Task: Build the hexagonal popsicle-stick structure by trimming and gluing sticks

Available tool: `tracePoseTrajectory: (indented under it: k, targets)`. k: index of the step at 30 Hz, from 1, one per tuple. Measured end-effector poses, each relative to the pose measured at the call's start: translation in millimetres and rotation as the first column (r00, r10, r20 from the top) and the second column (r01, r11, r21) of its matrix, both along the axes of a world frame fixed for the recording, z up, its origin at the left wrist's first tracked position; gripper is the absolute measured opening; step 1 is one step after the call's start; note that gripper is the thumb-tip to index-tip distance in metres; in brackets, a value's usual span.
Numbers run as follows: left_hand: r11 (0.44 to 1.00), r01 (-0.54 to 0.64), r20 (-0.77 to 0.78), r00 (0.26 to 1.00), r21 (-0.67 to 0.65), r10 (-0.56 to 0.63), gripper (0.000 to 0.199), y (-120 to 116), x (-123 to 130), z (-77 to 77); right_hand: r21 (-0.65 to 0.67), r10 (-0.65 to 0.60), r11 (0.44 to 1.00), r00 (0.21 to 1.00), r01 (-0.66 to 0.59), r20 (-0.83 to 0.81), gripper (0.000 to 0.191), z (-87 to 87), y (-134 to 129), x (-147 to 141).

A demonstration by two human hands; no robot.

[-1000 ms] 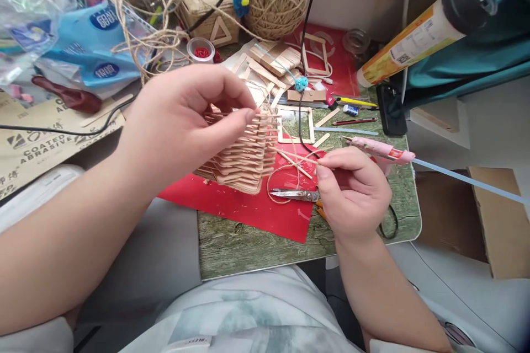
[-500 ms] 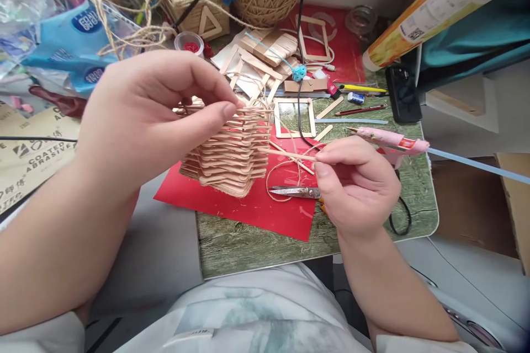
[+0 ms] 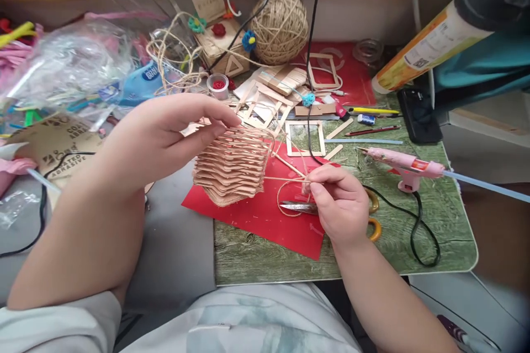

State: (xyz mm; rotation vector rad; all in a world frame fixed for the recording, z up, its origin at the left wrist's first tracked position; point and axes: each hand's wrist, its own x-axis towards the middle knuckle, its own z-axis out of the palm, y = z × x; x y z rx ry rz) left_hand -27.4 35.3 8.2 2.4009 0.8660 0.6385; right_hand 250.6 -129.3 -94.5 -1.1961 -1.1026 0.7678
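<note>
A basket-like stack of craft sticks (image 3: pixel 229 168) hangs over a red sheet (image 3: pixel 256 223), its zigzag layers facing me. My left hand (image 3: pixel 165 135) grips its top rim between thumb and fingers; the fingertips are partly hidden behind the rim. With thumb and index finger pinched, my right hand (image 3: pixel 342 196) holds a thin wooden stick (image 3: pixel 285 179) whose far end meets the stack's right side. Twine (image 3: pixel 280 198) loops over the red sheet. Just left of my right hand lie the blades of the scissors (image 3: pixel 298 207), with orange handles showing behind the hand.
A pink glue gun (image 3: pixel 408 162) with a glue stick stands at right, its black cord curling on the green table (image 3: pixel 273 267). Behind are a craft-stick frame (image 3: pixel 305 153), a twine ball (image 3: pixel 280 25), a phone (image 3: pixel 422 116) and a tall tube (image 3: pixel 430 44). Plastic bags (image 3: pixel 78 60) crowd the left.
The view has shifted, showing more of the back. My right hand has come closer to the stack with the stick, and the stack has turned slightly in my left hand.
</note>
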Motion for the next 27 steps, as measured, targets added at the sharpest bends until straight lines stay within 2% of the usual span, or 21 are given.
tracePoseTrajectory:
  k: [5,8,10,15,22,27]
  targets:
    - [0.999,0.033,0.0,0.999,-0.017,-0.033,0.029,0.9,1.5,0.2,0.004,-0.004,1.0,1.0,0.004,0.014,0.004,-2.4,-3.5,0.5]
    - [0.997,0.077,0.035,0.996,-0.023,-0.076,0.031,-0.2,3.4,-1.8,0.095,-0.056,0.994,0.996,0.049,0.065,0.013,2.9,-6.8,-3.3]
    - [0.995,0.097,0.048,0.994,-0.028,-0.096,0.034,-1.6,4.9,-3.6,0.173,-0.085,0.983,0.984,0.057,0.155,0.019,11.3,-8.4,-7.4]
    - [0.996,0.067,0.091,0.994,-0.059,-0.061,0.034,-5.4,7.9,-6.4,0.219,-0.067,0.976,0.929,-0.016,0.365,0.027,32.4,-4.9,-17.3]
    - [0.991,0.033,0.087,0.996,-0.13,-0.021,0.031,-6.3,8.1,-8.0,0.257,-0.011,0.962,0.921,-0.097,0.389,0.036,37.9,-1.1,-18.7]
    - [0.99,0.005,0.167,0.986,-0.14,0.018,0.03,-6.3,9.8,-14.1,0.236,-0.048,0.97,0.91,-0.056,0.412,0.034,44.2,0.9,-20.4]
